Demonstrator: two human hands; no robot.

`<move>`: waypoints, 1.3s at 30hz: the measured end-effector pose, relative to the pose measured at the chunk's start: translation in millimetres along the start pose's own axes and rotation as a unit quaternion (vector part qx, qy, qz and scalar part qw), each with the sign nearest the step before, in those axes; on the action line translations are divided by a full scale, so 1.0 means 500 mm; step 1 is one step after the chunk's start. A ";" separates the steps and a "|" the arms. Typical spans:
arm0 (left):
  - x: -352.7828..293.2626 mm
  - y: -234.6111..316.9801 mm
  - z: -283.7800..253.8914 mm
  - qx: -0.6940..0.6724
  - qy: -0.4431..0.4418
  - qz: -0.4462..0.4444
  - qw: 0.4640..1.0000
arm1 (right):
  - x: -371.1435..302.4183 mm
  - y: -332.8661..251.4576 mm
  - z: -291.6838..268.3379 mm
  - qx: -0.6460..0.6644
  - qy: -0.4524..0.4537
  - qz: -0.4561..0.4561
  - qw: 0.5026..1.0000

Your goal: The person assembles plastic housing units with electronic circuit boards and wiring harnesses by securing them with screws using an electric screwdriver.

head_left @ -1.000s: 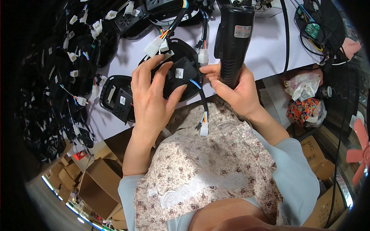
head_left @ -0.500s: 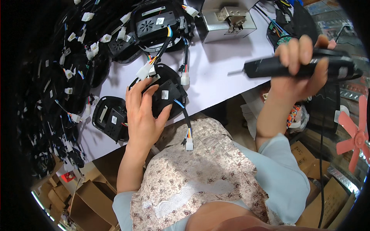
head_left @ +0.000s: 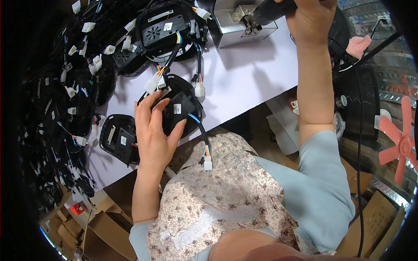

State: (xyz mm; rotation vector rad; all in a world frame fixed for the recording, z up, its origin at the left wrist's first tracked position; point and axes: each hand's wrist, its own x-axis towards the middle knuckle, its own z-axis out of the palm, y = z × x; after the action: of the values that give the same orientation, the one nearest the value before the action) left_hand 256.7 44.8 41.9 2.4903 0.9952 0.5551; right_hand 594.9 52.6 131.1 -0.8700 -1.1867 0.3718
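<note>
My left hand (head_left: 153, 130) rests on a black oval plastic housing (head_left: 180, 106) at the near edge of the white table (head_left: 244, 82), fingers spread over its left side. A black cable with a white connector (head_left: 207, 163) hangs from the housing over my floral apron. My right hand (head_left: 310, 15) is raised at the far side of the table and grips a black electric screwdriver (head_left: 269, 8), whose tip is close to a grey metal box (head_left: 241, 26).
Many more black housings with white connectors (head_left: 87, 91) lie piled along the left and far side. One housing (head_left: 118, 141) sits by my left wrist. Cardboard boxes (head_left: 78, 222) stand on the floor at lower left. A pink fan (head_left: 398, 139) is at the right.
My right hand has lifted the screwdriver off the housing and swung it up and away to the metal box. My left hand has stayed on the housing.
</note>
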 end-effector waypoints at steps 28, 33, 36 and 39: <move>-0.007 -0.014 0.012 -0.023 0.022 0.004 0.999 | -0.184 -0.016 0.209 0.053 -0.046 0.146 0.987; -0.009 -0.015 0.011 -0.012 0.024 0.010 1.000 | -0.187 -0.007 0.212 0.057 -0.051 0.143 0.987; -0.009 -0.014 0.011 -0.022 0.022 0.007 0.999 | -0.188 0.000 0.212 0.036 -0.046 0.128 0.990; -0.008 -0.011 0.011 -0.024 0.021 0.005 0.999 | -0.189 0.019 0.208 0.070 -0.043 0.046 0.996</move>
State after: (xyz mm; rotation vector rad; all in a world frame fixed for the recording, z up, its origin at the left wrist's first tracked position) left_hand 253.7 44.6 33.7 2.4526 0.9745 0.6294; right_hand 467.2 36.0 74.1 -0.7938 -1.1874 0.5664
